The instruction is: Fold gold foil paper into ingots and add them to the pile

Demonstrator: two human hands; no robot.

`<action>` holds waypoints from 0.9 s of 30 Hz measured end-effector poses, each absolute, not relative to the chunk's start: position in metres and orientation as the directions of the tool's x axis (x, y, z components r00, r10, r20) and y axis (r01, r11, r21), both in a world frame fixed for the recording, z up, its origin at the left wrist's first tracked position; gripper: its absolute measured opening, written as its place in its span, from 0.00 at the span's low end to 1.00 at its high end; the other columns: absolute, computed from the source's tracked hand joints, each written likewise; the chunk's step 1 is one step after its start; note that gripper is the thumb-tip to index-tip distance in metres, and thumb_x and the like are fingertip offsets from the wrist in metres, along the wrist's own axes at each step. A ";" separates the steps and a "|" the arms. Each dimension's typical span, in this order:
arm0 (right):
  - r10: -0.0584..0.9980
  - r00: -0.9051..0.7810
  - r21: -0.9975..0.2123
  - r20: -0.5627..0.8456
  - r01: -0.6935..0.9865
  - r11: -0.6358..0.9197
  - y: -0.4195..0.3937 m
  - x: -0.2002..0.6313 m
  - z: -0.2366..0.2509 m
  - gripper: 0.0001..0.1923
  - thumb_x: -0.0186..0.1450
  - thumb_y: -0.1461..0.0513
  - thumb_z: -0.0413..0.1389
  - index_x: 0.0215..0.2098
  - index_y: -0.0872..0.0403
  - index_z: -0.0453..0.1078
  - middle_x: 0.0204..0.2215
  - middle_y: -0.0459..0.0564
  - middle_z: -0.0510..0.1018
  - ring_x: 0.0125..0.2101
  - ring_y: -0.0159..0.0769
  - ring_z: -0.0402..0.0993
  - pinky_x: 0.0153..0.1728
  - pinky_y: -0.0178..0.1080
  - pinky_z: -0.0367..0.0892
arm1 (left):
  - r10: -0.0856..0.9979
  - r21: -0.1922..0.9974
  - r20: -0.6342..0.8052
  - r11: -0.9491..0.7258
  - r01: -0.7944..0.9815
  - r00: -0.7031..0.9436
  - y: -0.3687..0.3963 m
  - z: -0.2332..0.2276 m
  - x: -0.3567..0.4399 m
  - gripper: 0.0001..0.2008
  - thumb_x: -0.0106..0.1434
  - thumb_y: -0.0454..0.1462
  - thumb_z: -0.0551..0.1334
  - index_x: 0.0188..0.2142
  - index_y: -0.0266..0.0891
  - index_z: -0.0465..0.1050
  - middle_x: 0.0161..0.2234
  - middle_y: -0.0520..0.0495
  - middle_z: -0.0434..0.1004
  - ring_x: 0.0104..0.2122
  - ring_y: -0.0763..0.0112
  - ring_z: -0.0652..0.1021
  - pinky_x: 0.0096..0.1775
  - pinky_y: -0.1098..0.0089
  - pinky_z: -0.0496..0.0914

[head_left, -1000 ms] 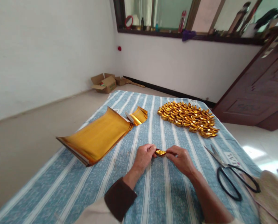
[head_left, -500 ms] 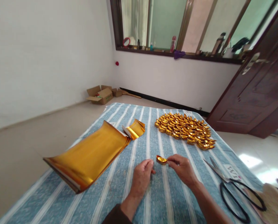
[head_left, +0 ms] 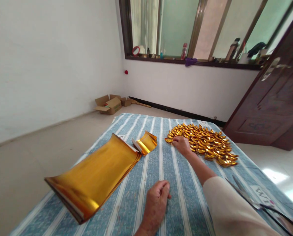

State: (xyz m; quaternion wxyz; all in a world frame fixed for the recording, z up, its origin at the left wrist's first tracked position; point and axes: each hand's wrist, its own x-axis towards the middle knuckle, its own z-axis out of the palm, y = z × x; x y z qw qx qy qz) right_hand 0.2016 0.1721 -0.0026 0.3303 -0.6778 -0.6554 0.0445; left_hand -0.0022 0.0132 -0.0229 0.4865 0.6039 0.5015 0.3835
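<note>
My right hand [head_left: 182, 144] is stretched forward to the near left edge of a cluster of folded gold paper ingots [head_left: 205, 142]. Its fingers pinch one gold paper ingot [head_left: 168, 140], a small boat shape, at the cluster's border. Close to me, my left hand [head_left: 156, 201] rests on the striped cloth with its fingers curled in, and nothing shows in them. Left of that hand lies a stack of large gold foil sheets [head_left: 97, 177], curling at the ends. Behind it sits a smaller stack of gold foil pieces [head_left: 147, 143].
Blue and white striped cloth [head_left: 126, 200] covers the table. Large scissors [head_left: 253, 203] lie at the right, partly hidden by my right sleeve. Beyond the table are cardboard boxes [head_left: 109, 105] on the floor, a windowsill with bottles, and a dark red door [head_left: 266, 108].
My right hand has carried the gold paper ingot forward from beside my left hand to the edge of the cluster. My left hand stays on the cloth. The view has shifted slightly.
</note>
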 end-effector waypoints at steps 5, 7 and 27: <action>0.938 0.129 -0.388 0.321 0.922 0.006 0.198 0.198 -0.006 0.11 0.61 0.66 0.53 0.25 0.54 0.76 0.24 0.46 0.78 0.27 0.31 0.69 0.29 0.31 0.54 | 0.974 0.973 -0.034 -0.019 0.230 0.224 0.013 -0.024 -0.002 0.17 0.62 0.44 0.55 0.35 0.35 0.78 0.27 0.46 0.76 0.27 0.65 0.76 0.36 0.65 0.68; 0.947 0.127 -0.336 0.295 0.942 -0.021 0.201 0.198 -0.008 0.11 0.62 0.65 0.53 0.26 0.54 0.76 0.26 0.48 0.79 0.28 0.32 0.70 0.29 0.32 0.54 | 0.972 0.972 -0.031 -0.025 0.234 0.231 0.013 -0.024 -0.002 0.17 0.62 0.44 0.54 0.35 0.35 0.78 0.27 0.46 0.75 0.27 0.65 0.76 0.37 0.65 0.68; 0.985 0.068 -0.063 0.156 0.996 -0.059 0.194 0.196 0.008 0.14 0.68 0.66 0.49 0.38 0.52 0.78 0.41 0.53 0.80 0.41 0.39 0.75 0.34 0.33 0.58 | 0.957 0.972 -0.037 -0.032 0.231 0.289 0.013 -0.028 -0.002 0.14 0.61 0.42 0.54 0.31 0.37 0.75 0.27 0.48 0.72 0.28 0.67 0.76 0.35 0.68 0.67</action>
